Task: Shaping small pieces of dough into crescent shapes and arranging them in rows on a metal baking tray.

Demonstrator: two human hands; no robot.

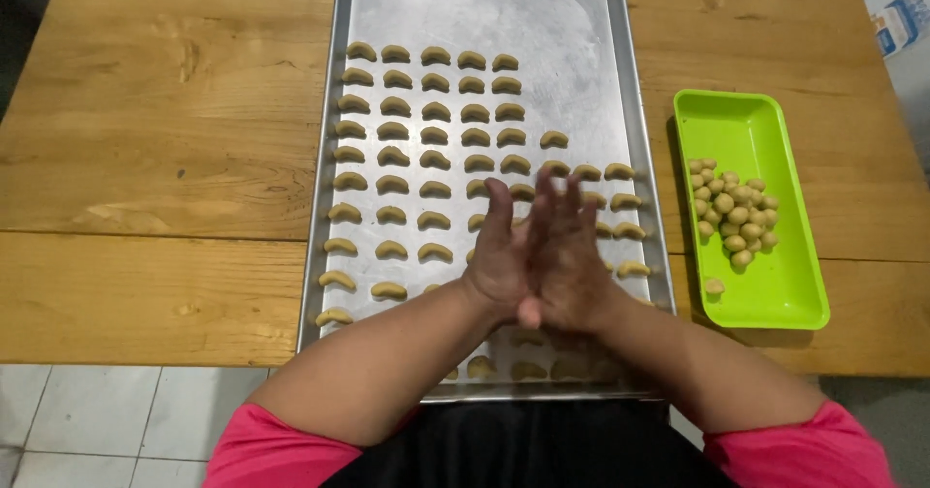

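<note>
My left hand (pixel 499 255) and my right hand (pixel 572 260) are pressed palm to palm above the near right part of a large metal baking tray (pixel 572 23). The fingers point away from me. Whatever lies between the palms is hidden. Rows of small crescent-shaped dough pieces (pixel 392 158) cover most of the tray, and some are hidden under my hands and forearms. To the right, a bright green rectangular tray (pixel 736 120) holds a heap of small dough balls (pixel 734 212) and one loose ball (pixel 715 286).
The trays rest on a wooden table (pixel 155 139). The far end of the metal tray is bare. White floor tiles (pixel 87 420) show at the lower left, and a pale package (pixel 903 23) sits past the table's far right corner.
</note>
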